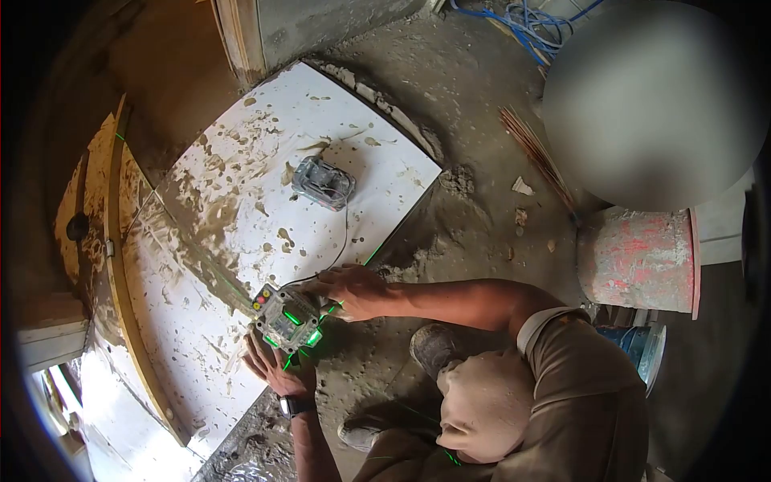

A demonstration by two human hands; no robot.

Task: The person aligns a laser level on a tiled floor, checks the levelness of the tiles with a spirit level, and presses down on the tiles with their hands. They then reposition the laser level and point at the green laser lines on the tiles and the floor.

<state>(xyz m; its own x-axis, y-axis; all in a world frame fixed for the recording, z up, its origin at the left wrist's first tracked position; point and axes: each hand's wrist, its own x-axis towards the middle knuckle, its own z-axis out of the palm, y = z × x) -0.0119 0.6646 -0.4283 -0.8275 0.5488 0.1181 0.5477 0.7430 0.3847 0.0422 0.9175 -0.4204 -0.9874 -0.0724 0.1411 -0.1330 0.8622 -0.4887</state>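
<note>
A grimy laser level (289, 319), glowing green, stands at the near edge of a mud-spattered white tile (385, 177). My left hand (277, 363), with a watch at the wrist, cups its near side, fingers partly stretched along the base. On the opposite side my right hand (353, 291) has bent fingers against the level; some fingertips are hidden. A thin cable runs from the level to a dark battery pack (323, 183) lying on the tile. Green laser light falls on the level and near both hands.
A long yellowish straightedge (120, 281) lies across tiles at left. Wet mortar (466, 209) covers the floor beyond the tile edge. A red-stained bucket (638, 259), thin rods (536, 154) and blue cable (526, 28) are on the right. A blurred pale round shape (654, 104) blocks the upper right.
</note>
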